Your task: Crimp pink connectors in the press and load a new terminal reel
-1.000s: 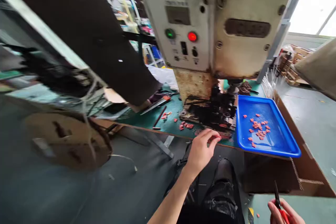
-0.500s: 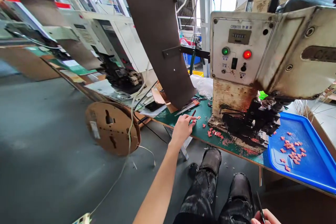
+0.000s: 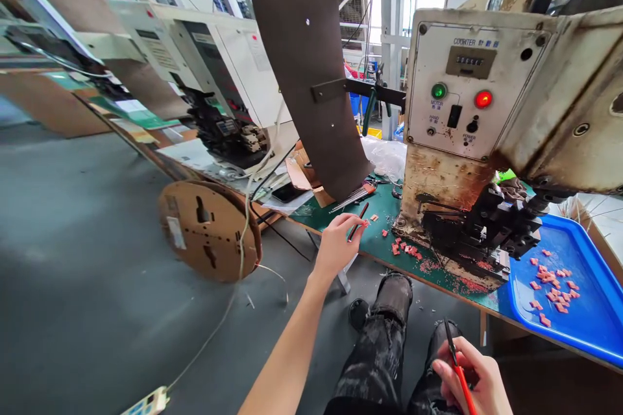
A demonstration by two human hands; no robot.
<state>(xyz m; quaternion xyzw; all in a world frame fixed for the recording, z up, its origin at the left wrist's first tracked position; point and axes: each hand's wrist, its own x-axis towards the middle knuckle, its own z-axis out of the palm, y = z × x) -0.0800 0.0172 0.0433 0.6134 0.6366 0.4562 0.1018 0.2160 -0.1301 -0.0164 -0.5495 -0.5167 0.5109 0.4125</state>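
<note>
My left hand (image 3: pixel 337 243) reaches out to the front edge of the green bench mat (image 3: pixel 384 243), its fingers pinched on a thin dark rod with a red tip (image 3: pixel 357 220). Small red pieces (image 3: pixel 405 249) lie scattered on the mat just to its right, at the foot of a worn cream press machine (image 3: pixel 479 123). My right hand (image 3: pixel 474 379) rests low over my knee, closed on a red-handled pointed tool (image 3: pixel 457 366).
A blue tray (image 3: pixel 584 311) with several red pieces sits right of the machine. A cardboard reel (image 3: pixel 209 230) hangs at the bench's left with wire trailing to the grey floor (image 3: pixel 87 285). A brown panel (image 3: pixel 302 58) slants overhead. More machines (image 3: pixel 214 97) line the left.
The view swung left and steadied. My left hand moved from the machine's base to the rod on the mat and closed on it. My right hand rose into view with its tool.
</note>
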